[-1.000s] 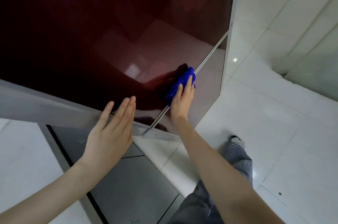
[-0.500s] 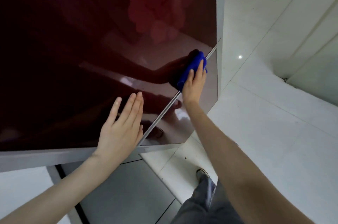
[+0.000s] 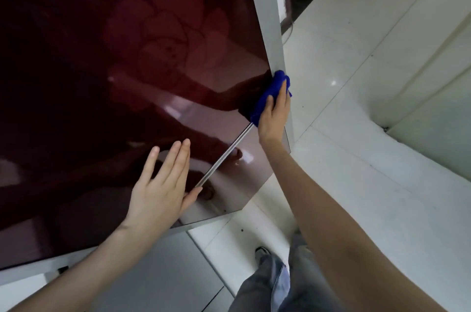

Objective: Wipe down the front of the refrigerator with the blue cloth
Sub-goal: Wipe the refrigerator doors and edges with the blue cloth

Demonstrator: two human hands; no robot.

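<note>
Your right hand [image 3: 274, 112] presses a bunched blue cloth [image 3: 269, 93] against the dark red, glossy refrigerator front [image 3: 122, 77]. Its fingers lie nearly straight over the cloth, and the thumb is hidden. The cloth sits under your fingertips at the door's right edge, where the red panel meets a pale grey side strip [image 3: 267, 18]. A thin silver bar [image 3: 224, 156] runs diagonally from just below that hand down toward your left hand [image 3: 160, 191]. Your left hand rests flat on the door with its fingers straight and together, holding nothing. Below both arms are white floor tiles [image 3: 369, 171], a grey trouser leg [image 3: 262, 283] and a shoe [image 3: 262, 251].
</note>
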